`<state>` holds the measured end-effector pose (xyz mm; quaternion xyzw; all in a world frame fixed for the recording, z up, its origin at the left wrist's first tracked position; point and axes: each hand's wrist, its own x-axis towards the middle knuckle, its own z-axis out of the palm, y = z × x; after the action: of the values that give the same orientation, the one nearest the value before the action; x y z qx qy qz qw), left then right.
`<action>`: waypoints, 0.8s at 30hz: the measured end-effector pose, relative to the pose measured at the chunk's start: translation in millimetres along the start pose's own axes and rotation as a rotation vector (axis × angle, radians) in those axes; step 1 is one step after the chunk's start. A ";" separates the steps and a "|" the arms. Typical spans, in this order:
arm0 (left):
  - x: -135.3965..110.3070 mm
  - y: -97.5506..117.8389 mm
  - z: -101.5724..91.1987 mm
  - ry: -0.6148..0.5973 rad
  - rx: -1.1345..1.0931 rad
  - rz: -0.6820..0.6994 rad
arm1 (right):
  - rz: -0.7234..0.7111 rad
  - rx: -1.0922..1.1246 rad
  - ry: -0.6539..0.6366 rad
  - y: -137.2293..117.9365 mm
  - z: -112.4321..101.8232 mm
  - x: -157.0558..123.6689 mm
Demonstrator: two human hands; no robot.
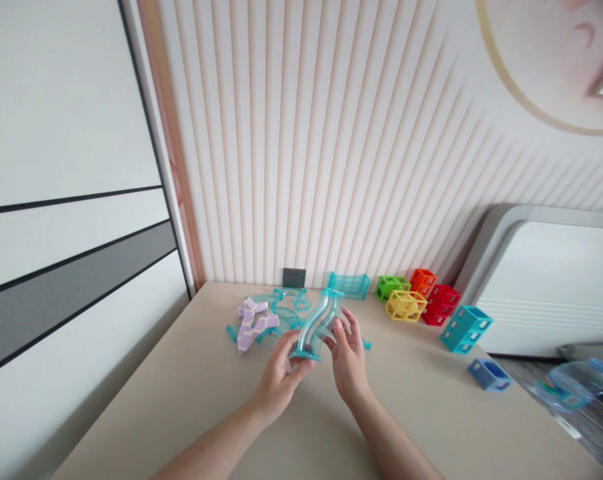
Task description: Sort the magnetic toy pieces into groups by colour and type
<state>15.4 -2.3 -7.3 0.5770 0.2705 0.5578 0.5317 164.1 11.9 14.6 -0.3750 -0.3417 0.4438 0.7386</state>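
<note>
A clear teal S-curved track piece (315, 323) is held up between both of my hands above the table. My left hand (281, 373) is closed on its lower near end, thumb at the front edge. My right hand (348, 353) grips its right side, with the fingers partly behind it. Just behind and to the left lie more clear teal track pieces (292, 319), overlapping one another. A lilac piece with pale lines (254, 325) rests on that pile. Part of the pile is hidden by the held piece and my hands.
Along the back stand a straight teal track piece (350, 285) and green (392, 288), yellow (406, 305), orange (424, 281), red (441, 305) and teal (466, 329) frame blocks. A blue block (490, 375) is near the right edge of the table (416, 407). Beyond it is a plastic bottle (574, 385).
</note>
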 end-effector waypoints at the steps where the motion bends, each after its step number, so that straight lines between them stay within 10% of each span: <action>1: 0.8 0.4 -0.1 0.017 -0.025 -0.001 | 0.005 -0.008 -0.006 0.3 -0.5 -0.1; 24: 6.6 3.2 -3.4 0.175 -0.080 0.003 | 0.070 0.039 0.025 3.5 0.7 0.5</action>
<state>12.8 3.8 -2.7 0.5046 0.2925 0.6174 0.5279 162.3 13.6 12.1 -0.3777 -0.3104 0.4713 0.7341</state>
